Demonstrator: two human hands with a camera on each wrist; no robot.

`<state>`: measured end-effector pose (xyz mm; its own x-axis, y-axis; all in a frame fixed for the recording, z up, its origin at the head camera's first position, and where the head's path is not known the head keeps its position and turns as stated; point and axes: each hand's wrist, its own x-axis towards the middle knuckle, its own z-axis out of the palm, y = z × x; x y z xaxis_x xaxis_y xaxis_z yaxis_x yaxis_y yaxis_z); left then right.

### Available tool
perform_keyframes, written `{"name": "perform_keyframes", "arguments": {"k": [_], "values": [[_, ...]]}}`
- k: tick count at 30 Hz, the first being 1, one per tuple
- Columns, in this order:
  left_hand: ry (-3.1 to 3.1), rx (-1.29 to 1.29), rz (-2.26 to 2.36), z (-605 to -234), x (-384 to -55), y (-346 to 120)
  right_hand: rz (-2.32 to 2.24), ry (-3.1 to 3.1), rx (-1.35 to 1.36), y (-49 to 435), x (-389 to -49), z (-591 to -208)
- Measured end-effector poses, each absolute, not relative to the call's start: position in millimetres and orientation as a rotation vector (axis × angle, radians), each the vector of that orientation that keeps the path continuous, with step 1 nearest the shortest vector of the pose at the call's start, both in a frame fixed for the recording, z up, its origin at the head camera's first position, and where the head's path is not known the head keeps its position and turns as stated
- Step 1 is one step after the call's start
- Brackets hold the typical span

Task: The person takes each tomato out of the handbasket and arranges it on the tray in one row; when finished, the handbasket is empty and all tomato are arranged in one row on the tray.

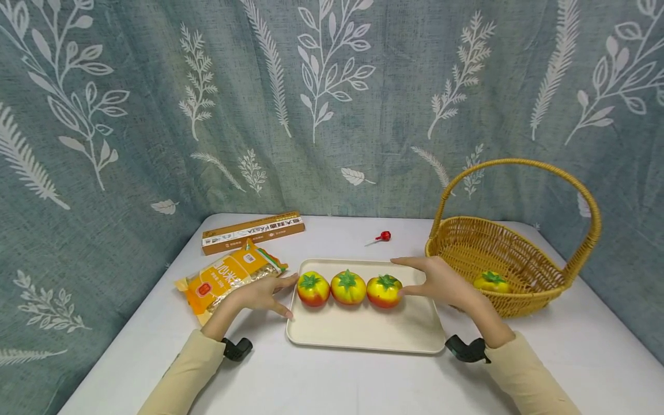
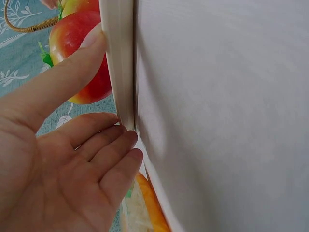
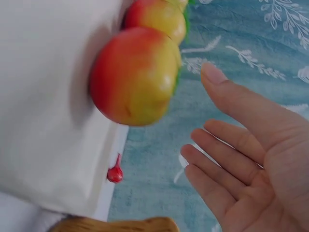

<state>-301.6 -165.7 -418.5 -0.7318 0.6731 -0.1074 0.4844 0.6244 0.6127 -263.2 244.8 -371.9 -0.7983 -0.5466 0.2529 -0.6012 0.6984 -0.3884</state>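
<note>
A cream rectangular tray (image 1: pixel 358 333) lies on the table, with three red-and-yellow fruits with green leafy tops, the left fruit (image 1: pixel 313 291), middle fruit (image 1: pixel 348 289) and right fruit (image 1: pixel 383 294), in a row on it. My left hand (image 1: pixel 259 294) is at the tray's left edge, fingers loosely bent; in the left wrist view its fingertips (image 2: pixel 131 137) are right at the tray's outer side. Fingers spread, my right hand (image 1: pixel 440 281) hovers over the tray's right part, its thumb beside the right fruit. The right wrist view shows that palm holding nothing.
At the right stands a wicker basket (image 1: pixel 524 307) with a tall handle and a similar fruit (image 1: pixel 491 282) inside. An orange food bag (image 1: pixel 220 279) lies by my left hand, a pasta box (image 1: pixel 254 232) behind it. A red lollipop (image 1: pixel 384 236) lies behind the tray.
</note>
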Motion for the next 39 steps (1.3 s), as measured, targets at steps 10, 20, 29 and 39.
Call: {"name": "perform_keyframes", "arguments": {"k": [10,20,29,39], "values": [[2.517,0.944,0.83,-417.5,-301.0,-165.9,0.69,-2.734,0.843,266.4,-257.4,-349.4],[2.519,0.948,0.826,-418.9,-301.7,-166.3,0.748,-2.715,0.686,287.8,-246.4,-329.4],[2.526,0.928,0.824,-419.0,-301.5,-165.6,0.766,-2.68,0.617,312.1,-241.7,-319.6],[2.528,0.918,0.825,-418.6,-300.8,-166.0,0.804,-2.817,0.52,338.8,-236.8,-313.4]]}}
